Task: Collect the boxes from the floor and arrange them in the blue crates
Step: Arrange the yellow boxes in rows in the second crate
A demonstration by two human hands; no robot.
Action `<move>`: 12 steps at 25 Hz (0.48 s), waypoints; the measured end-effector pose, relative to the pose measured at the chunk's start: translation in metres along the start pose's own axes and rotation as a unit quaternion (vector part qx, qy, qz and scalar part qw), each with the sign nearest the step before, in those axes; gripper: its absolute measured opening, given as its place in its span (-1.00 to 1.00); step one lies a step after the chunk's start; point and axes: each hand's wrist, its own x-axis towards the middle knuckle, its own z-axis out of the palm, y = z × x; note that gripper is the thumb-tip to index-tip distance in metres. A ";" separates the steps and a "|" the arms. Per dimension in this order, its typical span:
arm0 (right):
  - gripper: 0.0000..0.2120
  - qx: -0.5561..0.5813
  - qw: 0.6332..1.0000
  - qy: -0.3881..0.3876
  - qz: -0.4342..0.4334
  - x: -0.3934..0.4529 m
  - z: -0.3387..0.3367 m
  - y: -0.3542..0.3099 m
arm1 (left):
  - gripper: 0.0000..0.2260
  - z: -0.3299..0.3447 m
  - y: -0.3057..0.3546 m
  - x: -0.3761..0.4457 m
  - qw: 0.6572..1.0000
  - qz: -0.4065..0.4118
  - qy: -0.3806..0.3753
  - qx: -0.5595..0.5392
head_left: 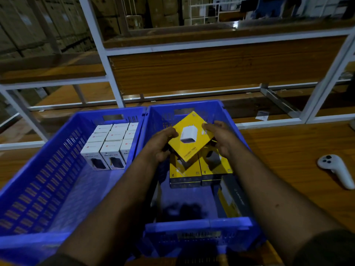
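Two blue crates stand side by side in front of me. Over the right crate I hold a flat yellow box with a white charger pictured on it, tilted. My left hand grips its left edge and my right hand grips its right edge. Below it, stacked yellow boxes lie on the crate's floor, and one dark and yellow box leans against the right wall. The left crate holds several upright white boxes packed at its far right corner.
A white hand controller lies on the wooden surface right of the crates. A white metal rack with wooden shelves stands behind them. A small paper label lies on the low shelf at the back right.
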 end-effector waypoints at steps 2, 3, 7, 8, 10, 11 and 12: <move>-0.67 0.027 0.999 -0.017 0.031 0.000 -0.001 0.001 | -0.77 -0.005 0.002 0.004 0.995 -0.008 0.002 -0.103; -0.77 0.059 0.997 -0.020 0.049 -0.002 0.000 0.001 | -0.69 -0.007 0.002 0.004 0.989 -0.013 -0.010 -0.147; -0.92 0.152 0.984 0.005 0.092 -0.004 0.001 -0.001 | -0.77 -0.003 -0.002 0.003 0.987 -0.024 -0.041 -0.152; -0.91 0.125 0.986 -0.003 0.107 -0.004 0.001 0.001 | -0.81 0.000 -0.005 0.005 0.991 -0.020 -0.035 -0.124; -0.90 0.050 0.986 -0.059 0.149 -0.010 0.002 0.002 | -0.91 0.004 -0.012 0.016 0.997 -0.008 0.006 -0.074; -0.89 0.032 0.980 -0.092 0.172 -0.013 0.002 0.004 | -0.91 0.004 -0.013 0.020 0.998 -0.002 0.035 -0.057; -0.86 0.023 0.975 -0.112 0.191 -0.015 0.001 0.005 | -0.89 0.002 -0.013 0.025 0.997 0.003 0.055 -0.052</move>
